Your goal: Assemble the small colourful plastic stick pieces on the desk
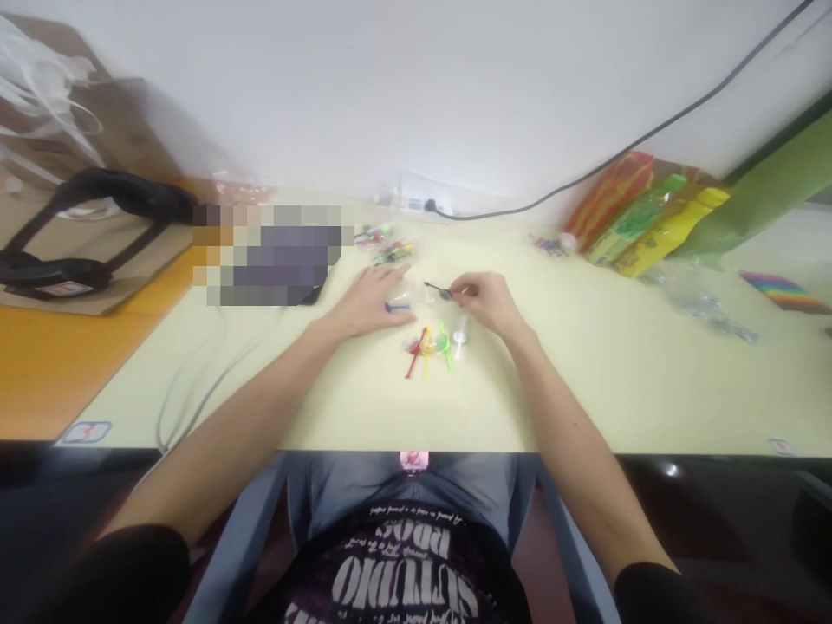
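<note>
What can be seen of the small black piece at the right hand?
The small black piece looks like plastic: a thin shaft with a slightly widened tip and, near the right hand, a rounded part. It slants, its tip pointing left and slightly up in the picture. That hand appears to pinch its other end. Whether it touches the table is unclear.
</note>
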`<state>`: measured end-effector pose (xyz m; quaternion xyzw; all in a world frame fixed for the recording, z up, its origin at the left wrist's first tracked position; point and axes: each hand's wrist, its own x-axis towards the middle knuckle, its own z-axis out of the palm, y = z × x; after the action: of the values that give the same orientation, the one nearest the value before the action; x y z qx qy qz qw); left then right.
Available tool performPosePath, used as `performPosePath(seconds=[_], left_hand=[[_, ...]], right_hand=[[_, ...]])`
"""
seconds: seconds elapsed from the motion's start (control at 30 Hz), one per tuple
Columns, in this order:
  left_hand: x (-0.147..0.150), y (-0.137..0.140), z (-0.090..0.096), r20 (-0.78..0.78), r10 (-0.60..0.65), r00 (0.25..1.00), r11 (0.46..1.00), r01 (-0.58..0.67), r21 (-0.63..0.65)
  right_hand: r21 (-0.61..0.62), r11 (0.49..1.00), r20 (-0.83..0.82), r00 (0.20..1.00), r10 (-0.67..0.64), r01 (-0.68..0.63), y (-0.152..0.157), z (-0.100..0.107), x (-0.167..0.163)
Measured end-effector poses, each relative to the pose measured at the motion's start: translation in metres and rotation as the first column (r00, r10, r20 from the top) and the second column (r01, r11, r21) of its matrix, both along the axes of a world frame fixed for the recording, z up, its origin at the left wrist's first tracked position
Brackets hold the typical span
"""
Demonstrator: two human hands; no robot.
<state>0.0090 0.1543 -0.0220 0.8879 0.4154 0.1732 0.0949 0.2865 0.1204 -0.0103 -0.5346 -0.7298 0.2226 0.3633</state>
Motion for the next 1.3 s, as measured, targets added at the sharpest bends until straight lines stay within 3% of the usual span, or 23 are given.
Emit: performPosePath(seconds=[0.13, 0.37, 0.63, 0.97, 1.17, 1.3], left_hand=[[0.001, 0.0, 0.0, 0.037, -0.019, 0.999, 1.0, 0.019, -0.003], [0.001, 0.0, -0.004, 0.054, -0.06, 0.997, 0.998, 0.059, 0.017], [0.002, 0.001, -0.004, 0.04, -0.07, 0.997, 0.997, 0.068, 0.028], [0.003, -0.002, -0.001, 0.033, -0.051, 0.998, 0.999, 0.051, 0.009], [0.004, -0.003, 0.0, 0.017, -0.047, 0.999, 0.999, 0.047, -0.005], [0.003, -0.002, -0.001, -0.001, -0.052, 0.999, 0.999, 0.052, -0.009]], right_hand=[[0.066, 0.998, 0.094, 0.996, 0.008, -0.014, -0.001, 0.001, -0.003], [0.158, 0.988, 0.068, 0.998, -0.013, 0.002, 0.005, 0.0, -0.02], [0.092, 0.987, 0.043, 0.991, 0.13, -0.133, 0.004, -0.006, -0.032], [0.075, 0.997, -0.143, 0.99, 0.015, -0.004, 0.005, -0.007, -0.029], [-0.008, 0.995, -0.041, 0.994, 0.102, -0.102, 0.002, -0.012, -0.038], [-0.047, 0.965, -0.08, 0.964, 0.255, -0.259, 0.001, -0.015, -0.048]])
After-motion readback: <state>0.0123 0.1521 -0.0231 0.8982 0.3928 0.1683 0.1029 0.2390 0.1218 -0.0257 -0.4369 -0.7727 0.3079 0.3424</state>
